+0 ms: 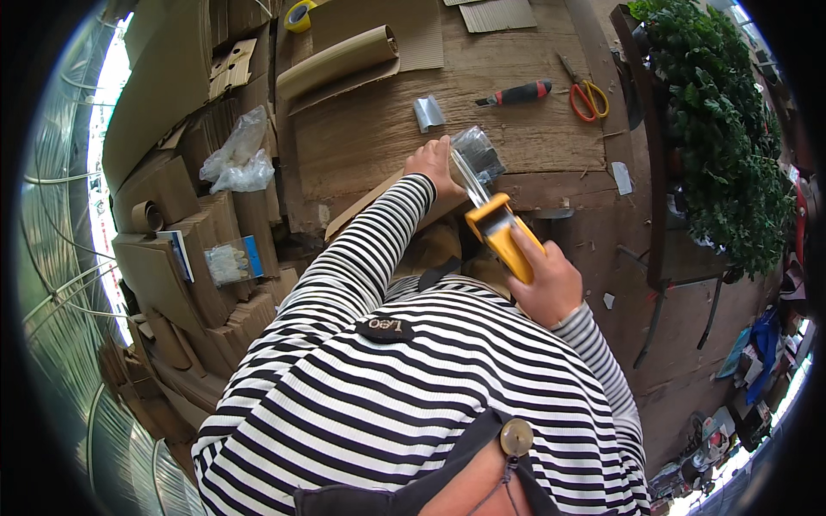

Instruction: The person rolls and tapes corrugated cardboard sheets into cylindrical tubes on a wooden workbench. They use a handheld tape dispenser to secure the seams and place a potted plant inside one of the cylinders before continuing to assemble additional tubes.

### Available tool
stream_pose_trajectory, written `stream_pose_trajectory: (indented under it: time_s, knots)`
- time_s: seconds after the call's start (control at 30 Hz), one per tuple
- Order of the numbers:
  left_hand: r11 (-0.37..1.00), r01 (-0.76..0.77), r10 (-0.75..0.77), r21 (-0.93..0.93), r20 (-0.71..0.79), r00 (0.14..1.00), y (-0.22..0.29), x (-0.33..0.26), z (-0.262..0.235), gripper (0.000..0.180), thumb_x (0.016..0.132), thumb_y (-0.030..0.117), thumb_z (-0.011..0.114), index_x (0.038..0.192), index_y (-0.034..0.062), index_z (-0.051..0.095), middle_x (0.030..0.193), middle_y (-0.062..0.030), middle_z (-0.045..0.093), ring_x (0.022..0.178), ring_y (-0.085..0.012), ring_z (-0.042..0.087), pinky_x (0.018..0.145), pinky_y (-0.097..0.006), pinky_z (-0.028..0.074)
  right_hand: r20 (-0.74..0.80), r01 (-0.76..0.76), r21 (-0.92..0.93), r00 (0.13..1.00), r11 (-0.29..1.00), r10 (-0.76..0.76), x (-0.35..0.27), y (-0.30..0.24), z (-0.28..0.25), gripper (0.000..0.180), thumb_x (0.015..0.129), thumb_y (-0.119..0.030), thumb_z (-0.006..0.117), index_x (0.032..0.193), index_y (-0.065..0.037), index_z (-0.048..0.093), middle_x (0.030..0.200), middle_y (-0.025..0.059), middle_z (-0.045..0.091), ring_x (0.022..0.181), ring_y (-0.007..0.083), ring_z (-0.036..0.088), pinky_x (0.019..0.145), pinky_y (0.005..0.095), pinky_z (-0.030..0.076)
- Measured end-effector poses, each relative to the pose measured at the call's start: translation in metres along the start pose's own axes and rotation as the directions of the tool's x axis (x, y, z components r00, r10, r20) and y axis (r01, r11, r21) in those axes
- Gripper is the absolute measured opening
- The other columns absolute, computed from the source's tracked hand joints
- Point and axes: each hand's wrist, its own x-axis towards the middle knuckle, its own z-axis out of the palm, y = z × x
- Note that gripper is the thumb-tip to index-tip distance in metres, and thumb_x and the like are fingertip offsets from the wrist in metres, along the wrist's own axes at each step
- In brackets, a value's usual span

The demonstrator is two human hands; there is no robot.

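Note:
A yellow-handled tool (496, 225) with long silver metal rails at its front slants across my front, near the table edge. My right hand (551, 279) is wrapped round its yellow handle. Closed at the far end of the metal rails is my left hand (430, 165), its fingertips against them; what lies between those fingers is partly hidden. Just beyond the rails sits a clear plastic packet (480, 155) with something dark grey inside. A small shiny silver piece (428, 113), curved along one side, lies on the wooden tabletop (361, 142) past my left hand.
A red-and-black utility knife (516, 94) and red-and-yellow scissors (588, 99) lie at the table's right. Rolled cardboard (340, 64) and yellow tape (299, 16) are at the far left. Cardboard stacks (176, 284) with a plastic bag (241, 155) stand left; green foliage (723, 129) fills the right.

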Motion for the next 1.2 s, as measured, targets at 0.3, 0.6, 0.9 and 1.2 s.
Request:
stream_pose_trajectory:
  time_s: [0.3,0.6,0.9,1.2]
  knots:
    - [0.988,-0.031,0.053,-0.151,0.145,0.988,-0.029,0.031,-0.008,0.125,0.059,0.051,0.095,0.156,0.0048,0.031,0.152,-0.0229,0.048,0.142,-0.036,0.048,0.119,-0.041,0.039,0.067,-0.09,-0.18,0.992,0.98,0.103,-0.008,0.089,0.085,0.078,0.074,-0.024,0.083,0.147,-0.033,0.057,0.092,0.0125,0.057,0.077,0.0309,0.067,0.068,0.0428,0.058]
    - [0.926,-0.127,0.237,-0.355,0.286,0.929,-0.077,0.084,-0.013,0.12,0.06,0.048,0.096,0.153,0.0027,0.036,0.14,-0.0242,0.059,0.133,-0.0339,0.057,0.114,-0.039,0.043,0.165,-0.163,-0.21,0.966,0.964,0.199,0.096,0.074,0.132,0.076,0.082,-0.03,0.08,0.151,-0.039,0.049,0.099,0.0146,0.061,0.086,0.0339,0.07,0.075,0.0456,0.058]
    - [0.737,-0.13,0.471,-0.663,0.366,0.803,-0.094,0.08,0.046,0.115,0.062,0.05,0.095,0.153,0.0016,0.043,0.145,-0.0209,0.056,0.136,-0.0335,0.054,0.116,-0.041,0.04,-0.01,-0.116,-0.12,0.993,0.986,0.115,0.028,0.06,0.12,0.08,0.066,-0.017,0.085,0.142,-0.03,0.062,0.088,0.011,0.055,0.073,0.0316,0.064,0.066,0.043,0.056]
    - [0.898,-0.321,0.359,-0.3,0.08,0.93,-0.106,0.047,-0.021,0.111,0.073,0.033,0.089,0.161,0.0018,0.028,0.16,-0.0202,0.041,0.147,-0.033,0.043,0.122,-0.043,0.035,-0.097,-0.072,-0.02,0.993,0.997,0.07,0.107,0.009,0.115,0.078,0.074,-0.021,0.084,0.146,-0.031,0.057,0.093,0.0118,0.058,0.078,0.0325,0.067,0.069,0.0435,0.057]
